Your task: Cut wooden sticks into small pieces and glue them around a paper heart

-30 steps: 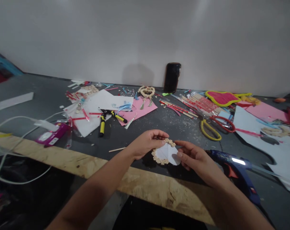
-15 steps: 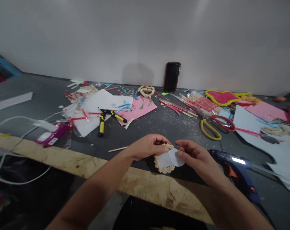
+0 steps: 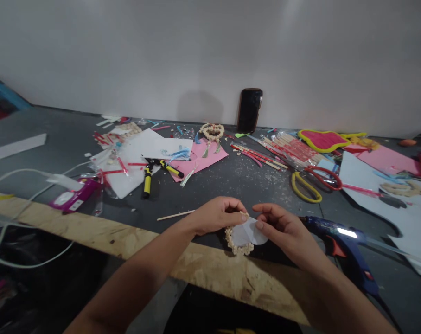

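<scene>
Near the front edge of the table, my left hand grips the upper rim of a small ornament edged with pale beads. A white paper piece lies across the ornament's middle. Its right-hand part sticks out past the beads, and my right hand pinches that part between thumb and forefinger. The other fingers of the right hand are curled above it. Under my left wrist a thin wooden stick lies on the table. Close to my right hand rests a dark blue glue gun.
Red and yellow handled scissors lie beyond my right hand. Yellow and black pliers rest left on white paper. A phone leans on the wall beside a beaded heart. A purple device with white cables sits at left.
The beaded ornament has shifted slightly and tilted in my hands. Both hands keep nearly the same place and hold. Nothing else on the table has moved.
</scene>
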`<state>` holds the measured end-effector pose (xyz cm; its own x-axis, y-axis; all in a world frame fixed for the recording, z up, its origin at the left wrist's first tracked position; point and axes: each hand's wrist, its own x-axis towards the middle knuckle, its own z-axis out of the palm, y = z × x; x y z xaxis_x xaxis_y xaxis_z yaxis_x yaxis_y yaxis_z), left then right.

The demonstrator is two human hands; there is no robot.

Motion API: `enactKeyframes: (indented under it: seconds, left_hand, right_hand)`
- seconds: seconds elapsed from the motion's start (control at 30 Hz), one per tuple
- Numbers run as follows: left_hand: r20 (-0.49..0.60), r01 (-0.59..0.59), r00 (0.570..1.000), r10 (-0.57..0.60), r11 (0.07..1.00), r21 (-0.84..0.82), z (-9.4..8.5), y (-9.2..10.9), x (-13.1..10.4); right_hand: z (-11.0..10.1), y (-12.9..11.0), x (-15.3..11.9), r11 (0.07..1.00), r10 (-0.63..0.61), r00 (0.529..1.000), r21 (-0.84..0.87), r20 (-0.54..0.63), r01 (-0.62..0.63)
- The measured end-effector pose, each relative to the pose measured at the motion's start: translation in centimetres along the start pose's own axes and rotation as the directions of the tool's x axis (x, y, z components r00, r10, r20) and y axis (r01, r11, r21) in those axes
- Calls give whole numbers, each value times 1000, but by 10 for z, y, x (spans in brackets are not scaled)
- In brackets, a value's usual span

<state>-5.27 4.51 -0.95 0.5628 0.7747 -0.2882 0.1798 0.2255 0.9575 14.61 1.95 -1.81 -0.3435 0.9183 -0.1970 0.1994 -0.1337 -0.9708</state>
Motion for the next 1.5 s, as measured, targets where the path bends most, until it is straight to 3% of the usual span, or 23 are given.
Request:
enactKeyframes:
  seconds: [0.5, 0.67, 0.83, 1.2, 1.5]
  left_hand:
    - [-21, 10, 1000, -10, 1000, -11, 2, 4, -1]
    - [-20, 1, 1000, -2, 998, -55, 0, -1, 1]
    - [-11, -19, 1000, 18, 991, -135, -4, -8, 3]
    - [-97, 5, 995, -15, 995, -100, -4, 1, 2]
    - [9, 6, 1000, -5, 997, -82, -2, -1, 0]
  right_hand:
    - [1, 0, -1, 998, 0, 1000, -65, 6, 0]
    - [0, -4, 0, 984, 3, 999, -176, 40, 4]
    - [-2, -5, 0, 982, 42, 999, -185, -19, -44]
    - [-5, -3, 0, 985, 23, 999, -172, -49, -31]
    - [-3, -3, 2, 982, -16, 1000, -189, 4, 16]
